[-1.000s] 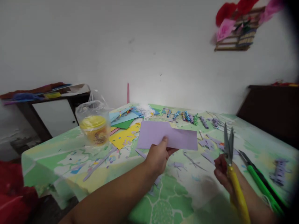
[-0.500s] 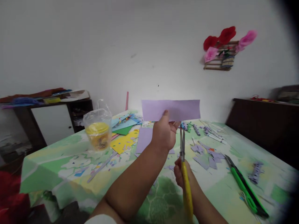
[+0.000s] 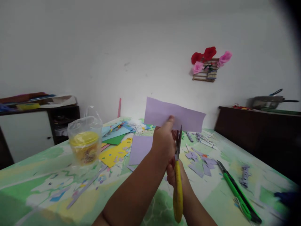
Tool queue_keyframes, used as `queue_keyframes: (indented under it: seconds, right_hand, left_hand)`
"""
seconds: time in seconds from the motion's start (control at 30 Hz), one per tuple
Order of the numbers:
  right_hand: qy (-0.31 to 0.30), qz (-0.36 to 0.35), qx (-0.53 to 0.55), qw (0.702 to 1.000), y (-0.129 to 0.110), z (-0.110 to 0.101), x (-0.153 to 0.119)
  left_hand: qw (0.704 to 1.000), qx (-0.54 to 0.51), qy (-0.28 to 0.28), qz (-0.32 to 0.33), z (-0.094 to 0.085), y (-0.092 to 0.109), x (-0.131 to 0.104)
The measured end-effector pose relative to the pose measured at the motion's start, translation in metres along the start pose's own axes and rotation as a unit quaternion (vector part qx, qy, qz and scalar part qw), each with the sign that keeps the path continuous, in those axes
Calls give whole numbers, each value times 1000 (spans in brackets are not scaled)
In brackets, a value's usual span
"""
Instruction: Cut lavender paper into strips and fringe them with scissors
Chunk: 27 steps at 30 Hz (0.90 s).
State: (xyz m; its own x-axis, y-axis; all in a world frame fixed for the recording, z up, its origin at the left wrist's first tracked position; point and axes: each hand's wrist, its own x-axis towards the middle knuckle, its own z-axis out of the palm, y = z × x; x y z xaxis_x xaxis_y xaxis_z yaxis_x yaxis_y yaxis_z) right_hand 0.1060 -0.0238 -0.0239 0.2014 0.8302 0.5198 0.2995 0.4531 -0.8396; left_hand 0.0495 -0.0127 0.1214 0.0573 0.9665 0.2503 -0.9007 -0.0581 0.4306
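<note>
Left hand (image 3: 163, 142) pinching the purple strip (image 3: 188, 117) along its lower edge, thumb flat on the near face, the other fingers mostly hidden behind; the strip is raised above the table, its right end slanting down. Right hand (image 3: 172, 174), just below the left: fingers curled around the scissors (image 3: 178, 193), yellow handle lowermost, blades pointing up. The blade tips overlap the strip's lower edge in this view; whether they touch the paper cannot be told.

Left of the grip and beneath it, a purple sheet (image 3: 140, 149) lies flat; next outward, a speckled yellow sheet (image 3: 110, 158), with a green sheet (image 3: 115, 140) behind it. Farther left stands a clear plastic bag (image 3: 92, 121) holding a yellow-lidded tub (image 3: 84, 138). Beyond the grip, to the left, a heap of white shreds (image 3: 137, 125).

Right of the grip, purple scraps (image 3: 199, 163) in a loose cluster; farther right, a green utility knife (image 3: 237, 191) lying aslant, and past it a fringed purple roll (image 3: 245, 176). High beyond the grip, to the right, red and pink flowers (image 3: 209, 53) on the wall.
</note>
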Motion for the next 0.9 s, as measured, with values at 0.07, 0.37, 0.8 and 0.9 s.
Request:
queue_keyframes:
  seconds: [0.07, 0.37, 0.8, 0.9]
  right_hand:
    - [3, -4, 11, 1000, -3, 3, 3]
    - [5, 0, 42, 999, -23, 10, 7]
    - [1, 42, 39, 998, -18, 16, -8]
    - [2, 46, 42, 998, -17, 14, -8]
  left_hand:
    - [999, -11, -29, -25, 0, 0, -2]
    - [999, -7, -51, 12, -5, 4, 0]
    - [999, -24, -35, 20, 1, 13, -1]
    - [999, -17, -36, 15, 0, 14, -2]
